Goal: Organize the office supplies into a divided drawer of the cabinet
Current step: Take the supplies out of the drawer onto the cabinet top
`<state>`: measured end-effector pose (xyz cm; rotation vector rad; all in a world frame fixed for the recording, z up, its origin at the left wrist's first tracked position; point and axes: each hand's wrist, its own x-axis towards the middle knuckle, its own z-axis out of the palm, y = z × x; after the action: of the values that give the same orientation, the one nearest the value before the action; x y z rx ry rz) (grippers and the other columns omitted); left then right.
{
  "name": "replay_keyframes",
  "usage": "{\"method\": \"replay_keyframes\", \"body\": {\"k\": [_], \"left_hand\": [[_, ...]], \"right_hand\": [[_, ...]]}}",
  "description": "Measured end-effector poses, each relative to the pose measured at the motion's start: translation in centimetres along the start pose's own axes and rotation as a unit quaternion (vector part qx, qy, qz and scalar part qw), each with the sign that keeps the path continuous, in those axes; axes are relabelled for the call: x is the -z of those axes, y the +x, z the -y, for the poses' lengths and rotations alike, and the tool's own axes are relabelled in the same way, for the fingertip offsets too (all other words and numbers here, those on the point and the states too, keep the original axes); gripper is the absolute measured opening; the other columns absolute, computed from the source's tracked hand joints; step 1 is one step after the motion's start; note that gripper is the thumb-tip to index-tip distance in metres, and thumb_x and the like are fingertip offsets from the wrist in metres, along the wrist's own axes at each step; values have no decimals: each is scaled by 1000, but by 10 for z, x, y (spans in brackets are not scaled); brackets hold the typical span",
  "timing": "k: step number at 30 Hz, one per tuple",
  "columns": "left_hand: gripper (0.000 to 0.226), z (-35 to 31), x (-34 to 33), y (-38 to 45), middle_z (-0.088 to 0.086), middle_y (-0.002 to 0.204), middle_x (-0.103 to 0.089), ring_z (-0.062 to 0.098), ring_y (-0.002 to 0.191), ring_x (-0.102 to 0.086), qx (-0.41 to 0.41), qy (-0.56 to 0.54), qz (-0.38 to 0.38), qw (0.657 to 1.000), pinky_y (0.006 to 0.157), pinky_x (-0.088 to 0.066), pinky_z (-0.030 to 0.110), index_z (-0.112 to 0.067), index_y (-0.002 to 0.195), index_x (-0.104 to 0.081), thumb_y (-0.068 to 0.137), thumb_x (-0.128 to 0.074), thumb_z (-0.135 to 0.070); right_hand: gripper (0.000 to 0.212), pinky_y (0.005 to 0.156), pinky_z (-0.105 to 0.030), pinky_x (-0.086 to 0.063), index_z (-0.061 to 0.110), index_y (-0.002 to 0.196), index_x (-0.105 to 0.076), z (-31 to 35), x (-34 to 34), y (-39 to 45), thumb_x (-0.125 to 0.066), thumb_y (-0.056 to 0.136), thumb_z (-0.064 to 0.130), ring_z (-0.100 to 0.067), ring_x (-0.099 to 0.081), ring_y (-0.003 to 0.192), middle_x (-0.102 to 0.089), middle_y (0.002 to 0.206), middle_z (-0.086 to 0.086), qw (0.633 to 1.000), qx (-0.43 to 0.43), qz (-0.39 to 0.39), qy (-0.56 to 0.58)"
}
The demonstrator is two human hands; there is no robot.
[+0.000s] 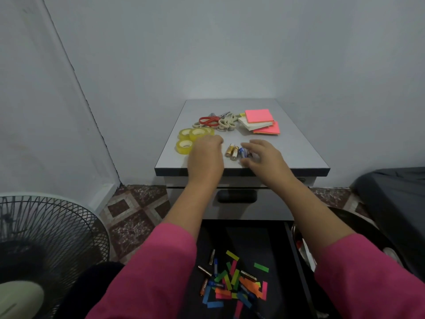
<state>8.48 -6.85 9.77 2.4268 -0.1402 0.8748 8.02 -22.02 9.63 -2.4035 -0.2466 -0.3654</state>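
Both my hands reach over the grey cabinet top (pixel 296 143). My left hand (pixel 205 155) lies knuckles-up beside the yellow tape rolls (pixel 192 140), its fingers curled under; I cannot see whether it holds anything. My right hand (pixel 262 157) hovers with spread, bent fingers over a few batteries (pixel 236 151), touching the blue one. Behind them lie red-handled scissors (pixel 210 120), beige scissors (pixel 226 124) and pink sticky note pads (pixel 261 122). Below, the open black drawer (pixel 296 256) holds several batteries and coloured paper flags (pixel 232 284).
A standing fan (pixel 43 245) is at the lower left on the patterned tile floor. A dark piece of furniture (pixel 395 194) stands to the right. The cabinet has a shut drawer with a dark handle (pixel 236 195) above the open one.
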Motion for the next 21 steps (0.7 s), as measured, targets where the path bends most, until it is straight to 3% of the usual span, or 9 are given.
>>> {"method": "replay_keyframes", "body": {"k": [3,6,10,16,21], "left_hand": [[34,19,2,12,4,127,-58,25,118,-47,-12,81,-16,996,87,-40,34,-15,123,-61,95,-44,-9],[37,34,-4,21,2,145,-44,25,135,-33,-10,130,20,991,106,-30,42,-21,134,-51,99,-42,-22],[39,46,-13,20,-2,150,-37,21,142,-22,20,86,65,994,114,-20,43,-24,136,-50,101,-36,-31],[37,48,-14,19,-4,146,-44,21,137,-30,39,47,60,996,112,-26,42,-24,132,-54,100,-37,-31],[37,47,-15,19,-4,145,-44,20,136,-31,37,45,55,997,112,-27,41,-25,132,-53,100,-36,-33]], "right_hand": [[44,115,-32,-17,30,142,-44,1,-7,4,-46,100,19,-19,-16,145,-19,158,-2,996,48,69,-43],[41,118,-37,-14,29,143,-43,5,-15,12,-38,103,20,-24,-10,147,-14,160,-5,990,72,102,-66],[39,113,-33,-18,24,141,-46,8,-26,26,-32,105,21,-28,-18,145,-29,155,-8,983,89,114,-111],[38,95,-29,-33,16,135,-54,7,-43,59,-35,103,16,-28,-43,124,-56,123,-5,987,79,87,-109],[36,97,-22,-30,13,133,-56,14,-48,80,-41,101,16,-22,-44,125,-55,134,-7,989,83,92,-83]]}}
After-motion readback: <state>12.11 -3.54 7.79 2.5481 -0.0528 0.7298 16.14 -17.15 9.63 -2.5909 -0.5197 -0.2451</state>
